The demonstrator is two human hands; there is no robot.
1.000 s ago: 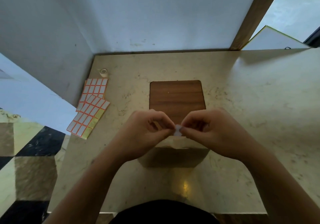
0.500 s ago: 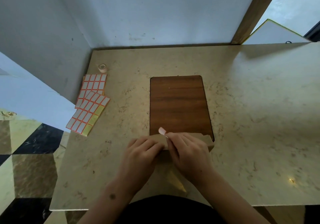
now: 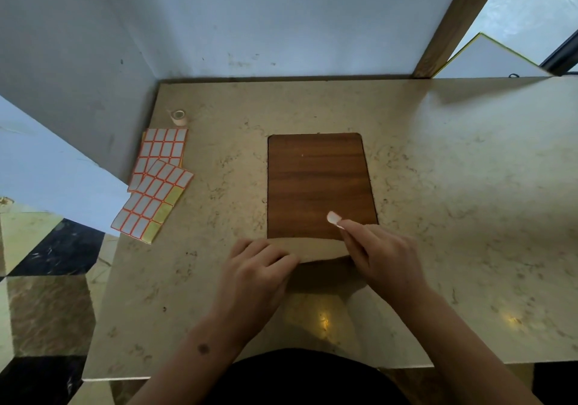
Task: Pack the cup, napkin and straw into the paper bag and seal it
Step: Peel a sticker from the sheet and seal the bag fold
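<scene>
Pinching a white sticker (image 3: 334, 218) at its fingertips, the right hand (image 3: 384, 257) is hovering just beyond the paper bag's (image 3: 316, 250) folded top, which the left hand (image 3: 259, 270) is pressing flat.

I have a single view: head cam, wide-angle, pitched steeply down over the table (image 3: 438, 185), close above the fingers (image 3: 355, 232); wall (image 3: 281, 29) beyond them.

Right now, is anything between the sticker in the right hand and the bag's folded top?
Nothing visible. The right hand pinches the sticker just past the paper bag's folded top; the left hand presses the fold's left end, leaving its middle bare.
</scene>
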